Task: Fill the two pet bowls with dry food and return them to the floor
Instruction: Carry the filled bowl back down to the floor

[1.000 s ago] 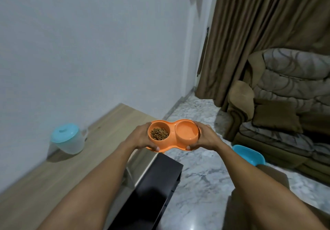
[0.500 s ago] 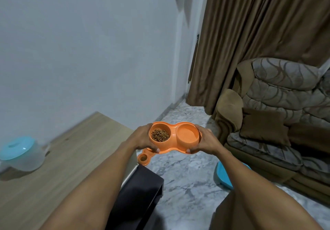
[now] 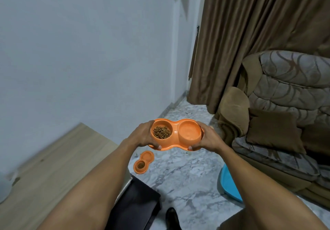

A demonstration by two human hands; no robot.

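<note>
I hold an orange double pet bowl (image 3: 175,134) level in front of me, above the marble floor. My left hand (image 3: 142,137) grips its left end and my right hand (image 3: 208,137) grips its right end. Brown dry food (image 3: 161,132) fills the left cup; the right cup holds no kibble. A second orange double bowl (image 3: 143,162) lies on the floor below, near the wooden table's corner, with some food in its nearer cup.
A wooden table (image 3: 50,174) runs along the wall at left, with a dark bench (image 3: 134,206) beside it. A brown sofa (image 3: 278,122) and curtain (image 3: 250,33) stand at right. A blue tray (image 3: 227,185) lies on the floor by the sofa.
My view has swung right, away from the table; the lidded container slid out at left. The second bowl on the floor has come into sight. Both hands keep hold of the bowl.
</note>
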